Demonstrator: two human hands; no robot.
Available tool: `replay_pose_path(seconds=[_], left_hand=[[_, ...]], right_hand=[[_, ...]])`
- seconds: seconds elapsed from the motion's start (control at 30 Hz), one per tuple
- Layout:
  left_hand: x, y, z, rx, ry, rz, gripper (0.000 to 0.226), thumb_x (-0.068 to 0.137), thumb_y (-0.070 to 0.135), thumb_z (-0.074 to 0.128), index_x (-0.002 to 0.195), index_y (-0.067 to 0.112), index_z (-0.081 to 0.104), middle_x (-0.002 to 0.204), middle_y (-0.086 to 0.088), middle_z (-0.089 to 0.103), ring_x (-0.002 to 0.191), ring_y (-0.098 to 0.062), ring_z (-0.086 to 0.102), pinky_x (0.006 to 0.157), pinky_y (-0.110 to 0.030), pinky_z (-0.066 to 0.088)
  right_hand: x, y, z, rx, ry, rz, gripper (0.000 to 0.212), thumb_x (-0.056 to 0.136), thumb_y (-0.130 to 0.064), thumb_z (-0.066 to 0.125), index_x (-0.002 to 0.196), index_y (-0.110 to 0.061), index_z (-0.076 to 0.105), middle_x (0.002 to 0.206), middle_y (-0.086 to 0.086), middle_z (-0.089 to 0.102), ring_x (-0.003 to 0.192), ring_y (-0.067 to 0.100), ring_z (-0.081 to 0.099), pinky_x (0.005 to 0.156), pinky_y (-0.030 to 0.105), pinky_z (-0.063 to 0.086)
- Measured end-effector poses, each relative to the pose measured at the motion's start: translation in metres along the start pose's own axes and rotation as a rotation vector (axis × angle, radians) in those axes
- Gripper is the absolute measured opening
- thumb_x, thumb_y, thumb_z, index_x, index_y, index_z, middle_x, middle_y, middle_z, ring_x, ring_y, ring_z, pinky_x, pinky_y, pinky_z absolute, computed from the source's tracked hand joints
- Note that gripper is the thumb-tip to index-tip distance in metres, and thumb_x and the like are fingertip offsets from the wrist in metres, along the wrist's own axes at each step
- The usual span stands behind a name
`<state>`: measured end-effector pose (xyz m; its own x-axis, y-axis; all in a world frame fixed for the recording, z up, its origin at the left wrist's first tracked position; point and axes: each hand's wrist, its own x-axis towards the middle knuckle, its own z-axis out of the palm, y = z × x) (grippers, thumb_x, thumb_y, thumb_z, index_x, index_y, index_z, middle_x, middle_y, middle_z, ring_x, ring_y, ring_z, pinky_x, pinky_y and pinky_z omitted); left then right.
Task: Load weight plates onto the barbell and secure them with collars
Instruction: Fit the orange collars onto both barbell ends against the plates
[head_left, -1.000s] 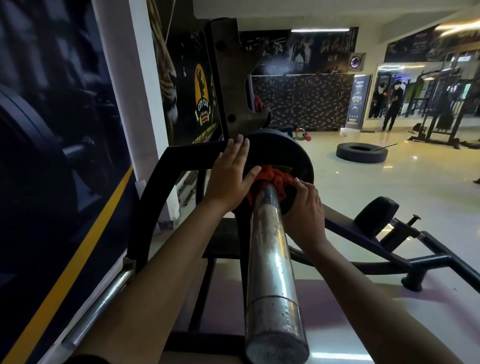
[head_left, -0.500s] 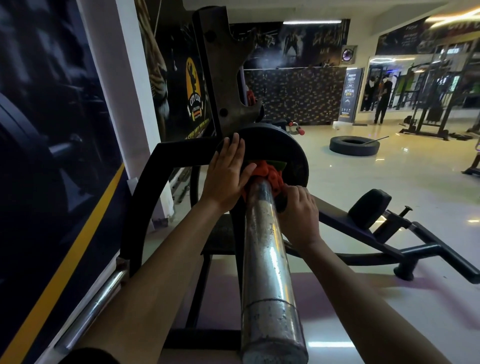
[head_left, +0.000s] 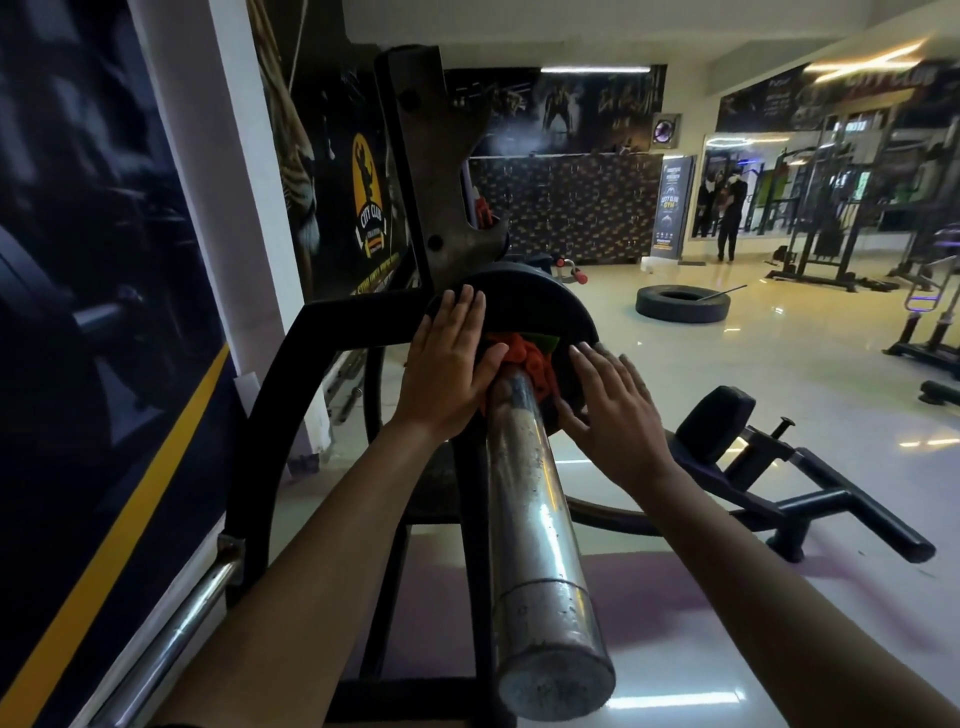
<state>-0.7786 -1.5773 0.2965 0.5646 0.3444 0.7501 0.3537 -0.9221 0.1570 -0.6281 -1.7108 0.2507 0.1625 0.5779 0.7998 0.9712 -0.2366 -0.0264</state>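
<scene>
At the centre of the frame, a black weight plate (head_left: 524, 296) is seen seated far down the barbell sleeve (head_left: 530, 519), just below the rack upright (head_left: 426, 171). A red collar (head_left: 524, 353) is fitted round the sleeve, directly against the plate's near face.

The left hand (head_left: 447, 364) is laid flat on the upper left of the plate, fingers straight and together, with the thumb touching the collar's left edge. Nothing is gripped by it. The right hand (head_left: 615, 410) is spread open at the lower right of the plate. Its fingers are extended and appear to rest on the plate's face just beside the collar, and nothing is held.

Half a second ago the right hand's fingers were curled about the collar. That grip has since been released and the fingers have been straightened, while the left hand has been kept pressed on the plate throughout. The collar has been left in place on the sleeve.

From this it is judged that the collar on this end has just been set, and that the plate is being pushed or checked for seating. Whether the collar is fully locked cannot be told. The sleeve's outer length remains bare, so further plates could yet be added here, and the bar's other end is not shown.
</scene>
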Motion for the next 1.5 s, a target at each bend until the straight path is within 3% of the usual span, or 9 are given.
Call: replay_pose_path(seconds=[0.27, 0.53, 0.8, 1.13, 1.37, 1.5], left_hand=[[-0.006, 0.012, -0.021, 0.059, 0.051, 0.091, 0.06, 0.096, 0.039, 0.036, 0.145, 0.013, 0.015, 0.155, -0.007, 0.015, 0.142, -0.015, 0.001, 0.114, -0.034, -0.002], [-0.019, 0.014, -0.05, 0.084, 0.118, 0.148, 0.061, 0.094, 0.038, 0.042, 0.144, 0.012, 0.019, 0.153, -0.01, 0.022, 0.141, -0.02, 0.006, 0.115, -0.043, 0.007], [-0.041, 0.046, -0.094, 0.061, 0.191, 0.217, 0.062, 0.092, 0.042, 0.033, 0.143, 0.008, 0.021, 0.151, -0.012, 0.023, 0.14, -0.025, 0.014, 0.113, -0.045, 0.012], [-0.112, 0.147, -0.135, 0.005, 0.243, 0.251, 0.06, 0.091, 0.039, 0.035, 0.139, 0.005, 0.029, 0.146, -0.013, 0.031, 0.137, -0.027, 0.021, 0.111, -0.047, 0.017], [-0.172, 0.233, -0.136, 0.003, 0.182, 0.297, 0.06, 0.09, 0.038, 0.039, 0.139, 0.004, 0.032, 0.145, -0.016, 0.036, 0.136, -0.029, 0.027, 0.11, -0.05, 0.021], [-0.203, 0.278, -0.119, -0.079, 0.092, 0.311, 0.06, 0.09, 0.037, 0.041, 0.14, 0.005, 0.03, 0.146, -0.015, 0.035, 0.138, -0.026, 0.023, 0.112, -0.046, 0.015]], right_hand=[[0.025, -0.016, -0.036, -0.037, 0.055, -0.032, 0.054, 0.089, -0.033, 0.051, 0.132, -0.001, 0.045, 0.136, 0.021, 0.048, 0.131, 0.033, 0.039, 0.111, 0.046, 0.025], [0.029, -0.044, -0.071, -0.123, 0.147, -0.075, 0.054, 0.09, -0.036, 0.047, 0.132, -0.003, 0.045, 0.136, 0.019, 0.049, 0.131, 0.03, 0.04, 0.11, 0.047, 0.029], [0.008, -0.068, -0.118, -0.155, 0.242, -0.099, 0.053, 0.089, -0.034, 0.05, 0.131, -0.002, 0.046, 0.137, 0.018, 0.048, 0.132, 0.029, 0.038, 0.109, 0.047, 0.031], [-0.085, -0.073, -0.218, -0.179, 0.262, -0.064, 0.049, 0.088, -0.03, 0.052, 0.127, 0.0, 0.051, 0.133, 0.019, 0.052, 0.129, 0.03, 0.042, 0.111, 0.042, 0.026], [-0.184, -0.058, -0.282, -0.186, 0.204, 0.001, 0.05, 0.083, -0.024, 0.062, 0.125, 0.002, 0.051, 0.13, 0.022, 0.053, 0.126, 0.033, 0.043, 0.108, 0.046, 0.03], [-0.237, -0.046, -0.309, -0.194, 0.145, 0.071, 0.048, 0.087, -0.028, 0.053, 0.124, 0.002, 0.053, 0.129, 0.023, 0.054, 0.125, 0.035, 0.046, 0.107, 0.049, 0.032]])
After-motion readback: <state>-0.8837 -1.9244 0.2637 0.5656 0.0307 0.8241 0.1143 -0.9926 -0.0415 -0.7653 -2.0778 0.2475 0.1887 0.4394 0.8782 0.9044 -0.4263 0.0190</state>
